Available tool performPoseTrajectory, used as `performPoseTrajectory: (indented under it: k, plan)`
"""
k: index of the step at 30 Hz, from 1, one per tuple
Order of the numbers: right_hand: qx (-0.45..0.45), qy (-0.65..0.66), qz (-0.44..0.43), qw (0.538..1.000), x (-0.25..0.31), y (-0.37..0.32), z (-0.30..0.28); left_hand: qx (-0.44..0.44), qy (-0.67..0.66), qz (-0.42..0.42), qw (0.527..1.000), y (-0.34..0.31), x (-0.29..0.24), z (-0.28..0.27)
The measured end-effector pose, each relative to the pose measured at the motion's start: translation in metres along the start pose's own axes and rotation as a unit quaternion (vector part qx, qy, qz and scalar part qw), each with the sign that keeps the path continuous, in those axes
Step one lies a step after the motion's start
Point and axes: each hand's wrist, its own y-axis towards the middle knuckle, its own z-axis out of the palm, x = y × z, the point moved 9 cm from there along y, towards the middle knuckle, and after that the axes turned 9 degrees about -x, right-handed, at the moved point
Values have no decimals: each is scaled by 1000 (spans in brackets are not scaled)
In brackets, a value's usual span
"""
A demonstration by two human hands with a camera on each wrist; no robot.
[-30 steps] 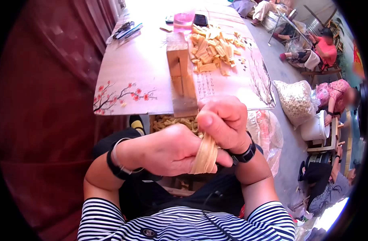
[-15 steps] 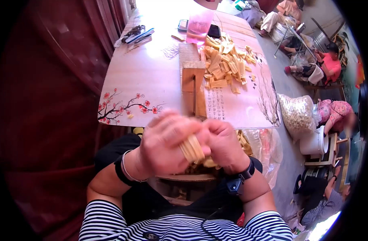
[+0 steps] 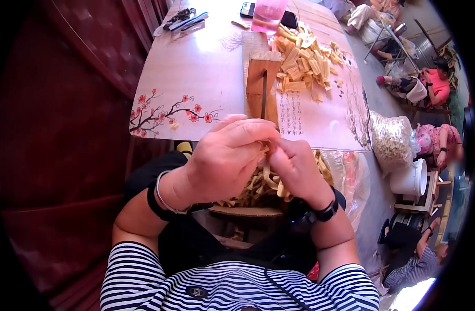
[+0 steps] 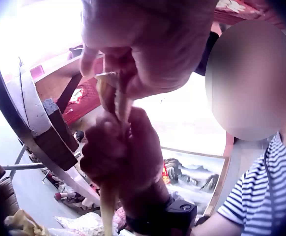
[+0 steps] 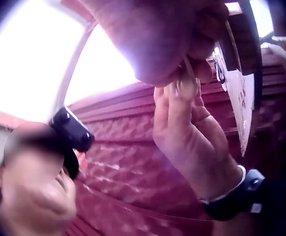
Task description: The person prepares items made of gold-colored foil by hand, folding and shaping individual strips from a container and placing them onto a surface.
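Observation:
In the head view the left hand [image 3: 219,158] and right hand [image 3: 299,168] meet at their fingertips just in front of the table. Both pinch a pale yellow strip [image 3: 267,179], whose tail hangs below the right fingers. The left wrist view shows the strip [image 4: 107,201] running down through the right hand [image 4: 123,152], with its folded upper end at the left hand [image 4: 150,44]. Fingers partly hide the strip in the right wrist view. Beyond the hands, a slotted wooden block [image 3: 262,78] stands on the table [image 3: 196,67].
Folded yellow pieces [image 3: 307,59] lie heaped right of the block, near a pink cup [image 3: 268,18] and phones. Loose strips [image 3: 253,192] fill a container below the hands. A red curtain hangs left; several people, a full sack [image 3: 390,140] and a white bucket [image 3: 409,178] are at right.
The broad band of strip seen around the left fingers no longer shows; the fingertips now meet over a small part of it. Both hands have turned, and the head view has shifted.

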Motion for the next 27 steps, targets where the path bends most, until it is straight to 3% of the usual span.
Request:
performPoseTrajectory:
  k: [2,5,7,11,14,18,22,27]
  plan:
    - [44,172,129,976,-9,-8,9,-10,-119,-79,990,-1,9,-7]
    - [145,262,141,944,-14,-12,18,-48,-263,-145,953,-2,22,-22]
    - [146,342,129,919,-13,-13,23,-105,-354,-155,916,-9,33,-29]
    - [148,390,174,892,-16,-14,25,-144,-307,-142,930,-11,40,-44]
    - [144,399,214,880,-22,-14,26,-119,-286,-212,927,-10,52,-34]
    - [139,335,267,893,-19,-14,28,64,-503,-395,766,-36,59,23]
    - [46,256,228,938,-23,-7,3,-58,-432,-355,827,-36,67,4]
    - [-161,157,68,972,-20,14,-34,-96,-329,-353,870,-32,86,0]
